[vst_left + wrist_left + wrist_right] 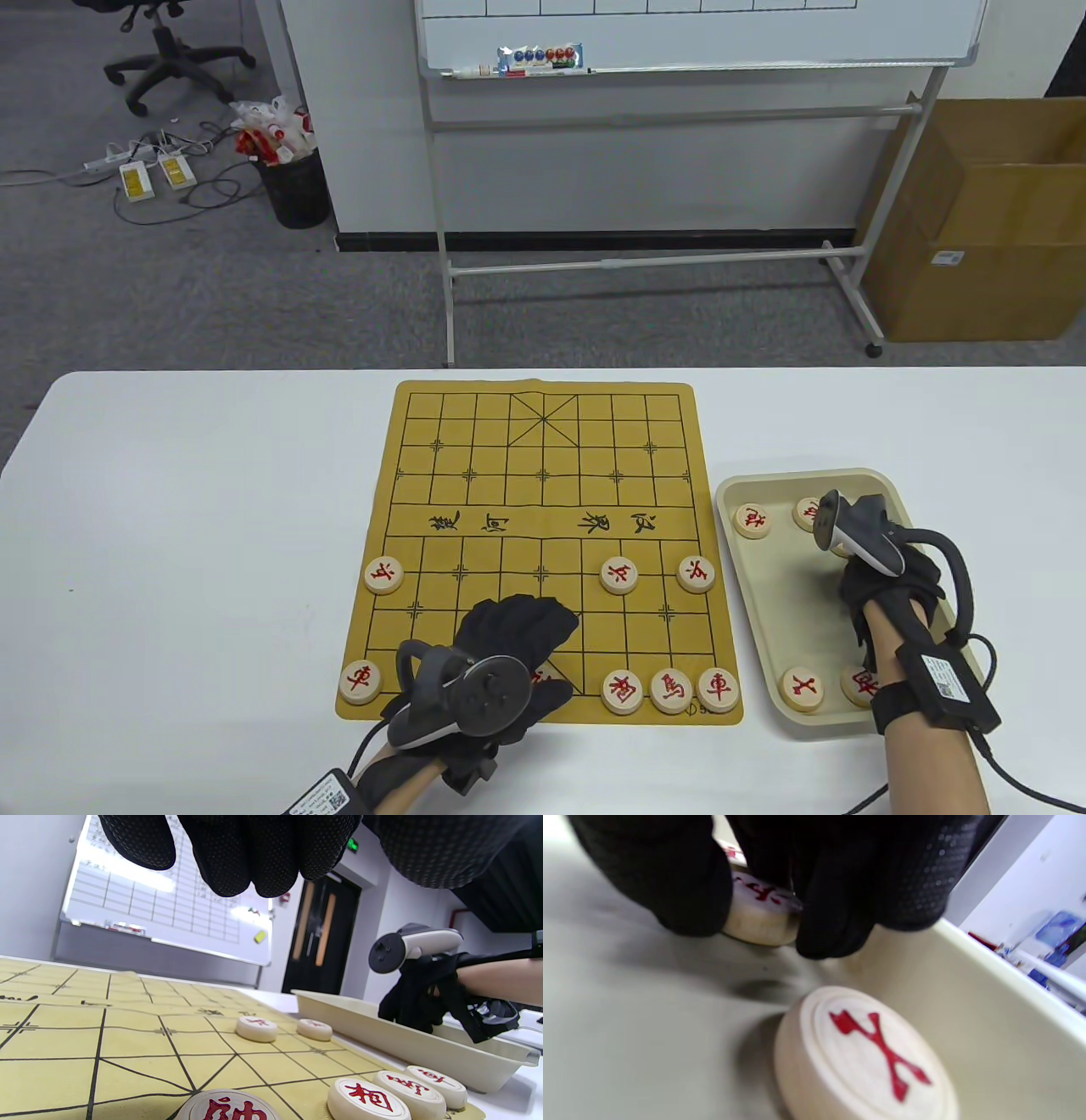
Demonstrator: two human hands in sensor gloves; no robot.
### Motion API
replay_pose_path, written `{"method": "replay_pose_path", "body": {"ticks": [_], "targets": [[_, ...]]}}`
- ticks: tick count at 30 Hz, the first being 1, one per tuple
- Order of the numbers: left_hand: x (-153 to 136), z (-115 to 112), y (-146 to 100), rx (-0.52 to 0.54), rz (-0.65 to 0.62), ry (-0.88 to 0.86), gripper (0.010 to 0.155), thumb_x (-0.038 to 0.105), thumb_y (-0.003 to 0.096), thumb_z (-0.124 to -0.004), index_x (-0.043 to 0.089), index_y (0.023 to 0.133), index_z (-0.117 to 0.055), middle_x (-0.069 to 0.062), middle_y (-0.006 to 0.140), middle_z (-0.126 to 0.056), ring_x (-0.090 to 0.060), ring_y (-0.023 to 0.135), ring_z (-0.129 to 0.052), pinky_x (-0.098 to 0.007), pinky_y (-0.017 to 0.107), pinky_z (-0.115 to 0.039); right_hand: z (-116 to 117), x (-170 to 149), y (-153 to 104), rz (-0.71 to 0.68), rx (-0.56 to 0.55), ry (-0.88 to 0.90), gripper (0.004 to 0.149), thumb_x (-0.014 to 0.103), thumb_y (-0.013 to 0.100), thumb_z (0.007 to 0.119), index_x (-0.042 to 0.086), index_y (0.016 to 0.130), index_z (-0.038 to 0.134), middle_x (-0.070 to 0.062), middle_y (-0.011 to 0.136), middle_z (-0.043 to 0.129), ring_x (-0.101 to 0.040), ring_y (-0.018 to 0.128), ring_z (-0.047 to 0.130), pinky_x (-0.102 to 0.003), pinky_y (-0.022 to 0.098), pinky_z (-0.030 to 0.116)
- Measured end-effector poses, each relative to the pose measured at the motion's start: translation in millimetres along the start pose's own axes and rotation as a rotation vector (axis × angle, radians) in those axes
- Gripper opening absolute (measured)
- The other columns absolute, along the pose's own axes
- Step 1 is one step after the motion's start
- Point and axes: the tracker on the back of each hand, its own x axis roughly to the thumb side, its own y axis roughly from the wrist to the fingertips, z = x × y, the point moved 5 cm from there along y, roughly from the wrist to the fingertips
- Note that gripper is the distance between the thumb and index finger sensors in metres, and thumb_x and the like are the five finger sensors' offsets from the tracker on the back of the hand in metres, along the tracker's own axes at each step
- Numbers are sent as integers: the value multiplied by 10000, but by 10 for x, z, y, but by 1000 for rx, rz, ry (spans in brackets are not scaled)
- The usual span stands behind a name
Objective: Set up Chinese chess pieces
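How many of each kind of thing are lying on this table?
Round wooden pieces with red characters on the board: 8
Pieces in the tray: 5 showing; the right hand may hide more
Yellow chess board mat: 1
Beige plastic tray: 1
Total: 15

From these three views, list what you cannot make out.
- Piece pinched by the right hand: its character is blurred and covered by fingers in the right wrist view.
- Piece under the left hand: nearly hidden in the table view; cut off by the bottom edge in the left wrist view.
- Piece in the tray: half covered by the right forearm.
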Motion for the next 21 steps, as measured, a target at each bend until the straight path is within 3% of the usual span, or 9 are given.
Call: {"method": "replay_pose_path", "body": {"ticks": [5, 9, 13, 18, 21], "targets": [[1, -6, 6, 0, 1, -7, 774, 578, 350, -756, 295, 1044, -563, 17, 1115, -668, -260, 1053, -702, -588, 770, -597, -232, -95, -207, -12, -74, 67, 773, 482, 407, 892, 168, 1067, 643, -171, 965, 846, -196, 628, 1017, -397, 513, 851], [31, -6, 5, 4, -5, -10, 775, 578, 350, -758, 297, 1045, -560, 17, 1115, -667, -259, 1053, -702, -589, 772, -596, -511, -86, -532, -127, -152, 209, 779, 472, 411, 894, 175, 1077, 620, -174, 991, 795, -205, 669, 979, -420, 552, 823], [101, -9, -4, 13, -19, -6, 774, 576, 351, -758, 298, 1044, -558, 18, 1116, -663, -258, 1054, -700, -588, 771, -597, -785, 92, -1049, -313, -259, 343, 782, 480, 410, 891, 173, 1077, 619, -172, 991, 782, -206, 674, 965, -429, 562, 817], [205, -9, -27, 35, -45, 5, 784, 575, 351, -760, 301, 1051, -538, 17, 1127, -638, -261, 1059, -688, -587, 774, -595, -927, 454, -1665, -580, -262, 519, 785, 483, 416, 882, 148, 1077, 622, -182, 989, 773, -222, 673, 950, -452, 570, 809], [269, -4, -45, 57, -62, 40, 804, 575, 350, -762, 303, 1061, -502, 17, 1144, -593, -257, 1065, -677, -581, 778, -596, -1011, 640, -1969, -685, -303, 523, 797, 498, 409, 877, 129, 1070, 629, -171, 979, 785, -212, 663, 955, -448, 565, 816]]}}
